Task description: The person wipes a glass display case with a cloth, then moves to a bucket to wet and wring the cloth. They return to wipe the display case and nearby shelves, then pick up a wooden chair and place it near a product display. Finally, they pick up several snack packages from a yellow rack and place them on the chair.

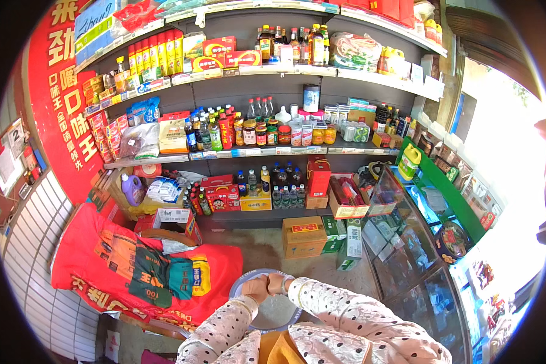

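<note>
My left hand and my right hand meet above a round plastic basin with a bluish-grey rim that bears writing. Both hands have curled fingers and press against each other. Whether a cloth or anything else is between them is hidden. Below the hands, the basin holds what looks like cloudy water. A bracelet or band circles my right wrist, and both arms wear pale sleeves with dark dots. The basin stands on the floor, directly in front of me.
To the left is a chair draped in a printed red cover. A cardboard box and green cartons stand on the floor ahead. Shelves of bottles and jars line the wall. A glass display counter runs along the right.
</note>
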Demonstrator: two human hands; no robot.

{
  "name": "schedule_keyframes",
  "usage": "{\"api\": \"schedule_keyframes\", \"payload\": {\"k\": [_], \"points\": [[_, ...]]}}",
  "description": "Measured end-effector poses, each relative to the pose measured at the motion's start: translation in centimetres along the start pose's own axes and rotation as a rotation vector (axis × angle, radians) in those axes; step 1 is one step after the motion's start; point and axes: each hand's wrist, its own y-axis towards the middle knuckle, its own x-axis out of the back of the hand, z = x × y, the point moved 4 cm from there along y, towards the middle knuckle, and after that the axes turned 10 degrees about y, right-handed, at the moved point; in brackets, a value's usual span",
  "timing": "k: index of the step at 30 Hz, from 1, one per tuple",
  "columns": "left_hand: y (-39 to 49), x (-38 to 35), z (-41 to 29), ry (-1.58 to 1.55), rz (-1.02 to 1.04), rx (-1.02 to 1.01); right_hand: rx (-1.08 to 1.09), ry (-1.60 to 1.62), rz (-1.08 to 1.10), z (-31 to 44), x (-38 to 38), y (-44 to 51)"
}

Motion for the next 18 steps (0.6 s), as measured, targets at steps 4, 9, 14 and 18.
{"api": "schedule_keyframes", "payload": {"k": [4, 9, 14, 18], "points": [[-0.4, 0.2, -0.4, -0.036, 0.006, 0.007, -0.060, 0.372, 0.134, -1.3, -0.8, 0.0], [0.3, -1.6, 1.7, -0.120, -0.005, -0.071, 0.026, 0.702, 0.120, -2.6, -1.4, -1.9], [-0.4, -4.9, 5.8, -0.893, 0.467, 0.386, 0.355, 0.393, -0.240, -0.7, 0.7, -5.8], [-1.5, -5.1, 5.4, -1.299, 0.768, 0.395, 0.629, -0.218, -0.503, 2.5, 1.6, -10.7]]}}
